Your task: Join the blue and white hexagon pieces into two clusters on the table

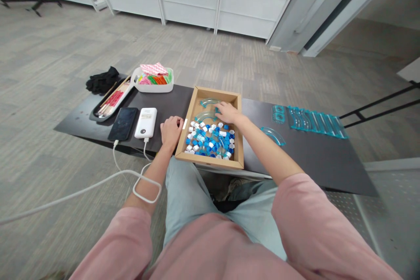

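A shallow cardboard box (242, 140) sits on the dark table in front of me. Inside, its near half holds many small blue and white hexagonal pieces (210, 140) mixed with clear blue curved pieces. Two curved translucent blue track pieces (205, 116) lie toward the far end. My right hand (227, 113) reaches into the box from the right, its fingertips closed at the right end of a curved piece; the exact contact is partly hidden. Beside the box's left wall, my left hand (172, 131) rests with curled fingers and nothing visible in it.
Left of the box are a white power bank (145, 123), a black phone (123, 124), a tray of sticks (113, 98), a white basket (154, 87) and black cloth (102, 80). Right are a curved piece (274, 135) and rows of blue track pieces (316, 122). A white cable (98, 179) crosses my left forearm.
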### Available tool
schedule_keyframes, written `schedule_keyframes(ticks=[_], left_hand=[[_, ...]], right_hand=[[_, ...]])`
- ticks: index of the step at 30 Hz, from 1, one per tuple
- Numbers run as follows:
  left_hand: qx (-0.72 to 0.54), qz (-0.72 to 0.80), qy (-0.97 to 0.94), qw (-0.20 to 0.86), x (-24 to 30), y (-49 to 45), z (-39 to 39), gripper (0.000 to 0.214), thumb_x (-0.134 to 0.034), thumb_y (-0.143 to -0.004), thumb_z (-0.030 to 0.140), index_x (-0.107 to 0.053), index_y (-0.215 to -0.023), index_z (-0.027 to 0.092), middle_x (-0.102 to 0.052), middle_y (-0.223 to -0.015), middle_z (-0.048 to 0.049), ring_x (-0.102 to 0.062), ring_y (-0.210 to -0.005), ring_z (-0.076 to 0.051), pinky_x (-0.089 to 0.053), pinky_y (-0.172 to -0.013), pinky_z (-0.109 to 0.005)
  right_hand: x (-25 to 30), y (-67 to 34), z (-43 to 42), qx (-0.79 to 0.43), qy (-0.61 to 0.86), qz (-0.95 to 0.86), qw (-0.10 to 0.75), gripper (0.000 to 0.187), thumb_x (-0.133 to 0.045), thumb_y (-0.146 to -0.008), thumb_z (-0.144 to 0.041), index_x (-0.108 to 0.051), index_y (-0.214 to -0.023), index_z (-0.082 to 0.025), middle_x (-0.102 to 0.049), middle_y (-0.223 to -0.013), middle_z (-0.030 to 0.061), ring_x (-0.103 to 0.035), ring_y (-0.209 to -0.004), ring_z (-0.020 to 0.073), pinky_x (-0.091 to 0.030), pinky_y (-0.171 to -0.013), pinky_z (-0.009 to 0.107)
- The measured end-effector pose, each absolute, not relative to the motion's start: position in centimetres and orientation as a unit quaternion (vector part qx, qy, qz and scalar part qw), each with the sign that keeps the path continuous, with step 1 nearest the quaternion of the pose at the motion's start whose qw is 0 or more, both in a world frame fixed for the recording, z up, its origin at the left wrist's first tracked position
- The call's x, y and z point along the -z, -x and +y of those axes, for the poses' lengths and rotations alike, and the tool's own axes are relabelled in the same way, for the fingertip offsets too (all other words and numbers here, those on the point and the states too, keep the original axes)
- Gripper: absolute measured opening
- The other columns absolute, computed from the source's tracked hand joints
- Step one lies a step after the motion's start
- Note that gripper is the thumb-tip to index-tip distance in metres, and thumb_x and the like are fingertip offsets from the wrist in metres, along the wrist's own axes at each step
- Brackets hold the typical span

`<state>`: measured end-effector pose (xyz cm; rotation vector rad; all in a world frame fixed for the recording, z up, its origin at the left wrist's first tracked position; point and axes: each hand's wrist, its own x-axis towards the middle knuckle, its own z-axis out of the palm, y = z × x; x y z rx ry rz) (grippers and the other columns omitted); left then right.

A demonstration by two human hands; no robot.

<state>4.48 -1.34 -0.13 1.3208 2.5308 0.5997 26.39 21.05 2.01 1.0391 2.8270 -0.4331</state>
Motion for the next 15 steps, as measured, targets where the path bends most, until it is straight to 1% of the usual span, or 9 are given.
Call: schedule_keyframes(ticks=[2, 3, 6, 8, 10, 11, 13, 15], left_hand=[[-0.205, 0.862, -0.45, 0.111, 0.1, -4.5, -1.3, 0.03, -0.048, -0.12, 0.037, -0.075, -0.112, 0.026, -0.082, -0.131, -0.0145, -0.069, -0.129, -0.034, -0.044, -0.11, -0.048], [-0.206, 0.862, -0.45, 0.111, 0.1, -4.5, -1.3, 0.03, -0.048, -0.12, 0.036, -0.075, -0.112, 0.026, -0.082, -0.131, -0.0146, -0.069, -0.129, -0.034, -0.044, -0.11, -0.048], [-0.208, 0.86, -0.452, 0.11, 0.2, -4.5, -1.3, 0.03, -0.049, -0.12, 0.036, -0.076, -0.112, 0.026, -0.081, -0.13, -0.0148, -0.07, -0.128, -0.034, -0.044, -0.11, -0.048], [-0.21, 0.86, -0.453, 0.11, 0.2, -4.5, -1.4, 0.03, -0.049, -0.119, 0.036, -0.076, -0.112, 0.026, -0.081, -0.13, -0.0149, -0.069, -0.128, -0.034, -0.044, -0.109, -0.049], [-0.21, 0.859, -0.453, 0.11, 0.2, -4.5, -1.4, 0.029, -0.049, -0.119, 0.036, -0.076, -0.112, 0.026, -0.081, -0.129, -0.0147, -0.069, -0.128, -0.034, -0.044, -0.109, -0.049], [-0.21, 0.859, -0.453, 0.11, 0.2, -4.5, -1.4, 0.029, -0.049, -0.12, 0.036, -0.075, -0.112, 0.026, -0.081, -0.129, -0.0145, -0.069, -0.127, -0.034, -0.044, -0.109, -0.048], [-0.209, 0.86, -0.453, 0.11, 0.1, -4.5, -1.4, 0.029, -0.049, -0.12, 0.036, -0.075, -0.112, 0.026, -0.081, -0.128, -0.0144, -0.069, -0.127, -0.033, -0.043, -0.108, -0.048], [-0.207, 0.86, -0.453, 0.11, 0.1, -4.4, -1.3, 0.029, -0.05, -0.12, 0.035, -0.076, -0.112, 0.025, -0.081, -0.129, -0.0145, -0.069, -0.128, -0.033, -0.043, -0.108, -0.047]], right_hand=[[-2.0, -26.6, 20.8, 0.138, -0.341, 0.928, 0.065, 0.066, -0.072, -0.114, -0.026, -0.063, -0.179, -0.021, -0.062, -0.18, 0.0219, -0.056, -0.171, 0.042, -0.044, -0.144, 0.061], [-2.0, -26.6, 20.6, 0.139, -0.344, 0.926, 0.071, 0.066, -0.075, -0.113, -0.029, -0.066, -0.177, -0.022, -0.061, -0.181, 0.0223, -0.055, -0.171, 0.0444, -0.047, -0.142, 0.062], [-2.1, -26.9, 19.9, 0.142, -0.353, 0.922, 0.07, 0.057, -0.08, -0.111, -0.033, -0.076, -0.168, -0.025, -0.056, -0.183, 0.0227, -0.052, -0.171, 0.0493, -0.052, -0.138, 0.065], [-2.4, -27.0, 19.6, 0.14, -0.353, 0.923, 0.068, 0.053, -0.081, -0.11, -0.031, -0.079, -0.163, -0.027, -0.058, -0.181, 0.0209, -0.052, -0.171, 0.0488, -0.054, -0.137, 0.064], [-2.8, -27.3, 19.4, 0.136, -0.353, 0.923, 0.076, 0.052, -0.078, -0.11, -0.028, -0.079, -0.161, -0.029, -0.06, -0.177, 0.0193, -0.057, -0.168, 0.0463, -0.056, -0.135, 0.061], [-3.0, -27.3, 19.4, 0.134, -0.354, 0.922, 0.081, 0.05, -0.077, -0.109, -0.027, -0.08, -0.16, -0.028, -0.061, -0.175, 0.0187, -0.061, -0.164, 0.0448, -0.057, -0.134, 0.058], [-3.4, -27.4, 19.5, 0.133, -0.357, 0.92, 0.091, 0.047, -0.078, -0.108, -0.025, -0.082, -0.155, -0.027, -0.063, -0.171, 0.0178, -0.072, -0.152, 0.0417, -0.061, -0.129, 0.053], [-3.6, -27.4, 19.7, 0.13, -0.357, 0.92, 0.093, 0.048, -0.081, -0.105, -0.025, -0.082, -0.153, -0.024, -0.065, -0.17, 0.0179, -0.079, -0.143, 0.0399, -0.064, -0.126, 0.05]])
